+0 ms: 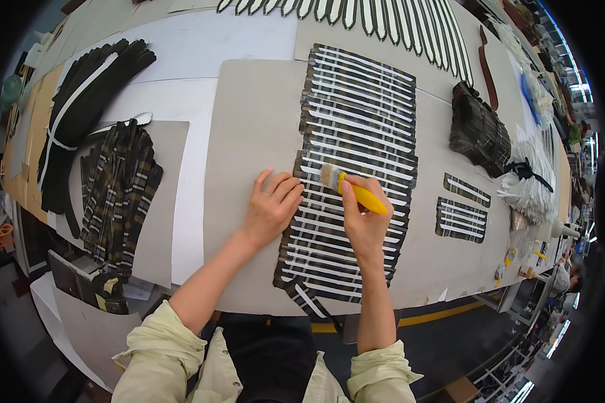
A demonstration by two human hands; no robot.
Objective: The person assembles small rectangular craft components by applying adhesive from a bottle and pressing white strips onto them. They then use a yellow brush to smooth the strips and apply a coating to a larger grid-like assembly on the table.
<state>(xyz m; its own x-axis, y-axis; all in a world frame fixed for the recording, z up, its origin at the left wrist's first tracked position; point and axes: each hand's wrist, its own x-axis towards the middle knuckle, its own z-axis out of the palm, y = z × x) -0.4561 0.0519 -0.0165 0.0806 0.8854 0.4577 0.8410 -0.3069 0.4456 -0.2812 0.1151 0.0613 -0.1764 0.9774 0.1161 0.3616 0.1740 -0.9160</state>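
My right hand (367,218) grips a flat brush (366,198) with a yellow handle. Its pale bristles rest on a sheet of dark plaid strips (356,144), which lie side by side with a white band along each. My left hand (272,205) lies with bent fingers, not wrapped round anything, its fingertips touching the left ends of the strips beside the brush. One loose plaid strip (307,300) sticks out askew at the near end. Underneath is a grey board (249,114).
Bundled black strips (81,114) and a plaid heap (124,188) lie left. A row of white strips with dark edges (349,13) spans the far side. On the right are a dark bundle (477,127), two small plaid pieces (462,218) and tied white strands (528,188).
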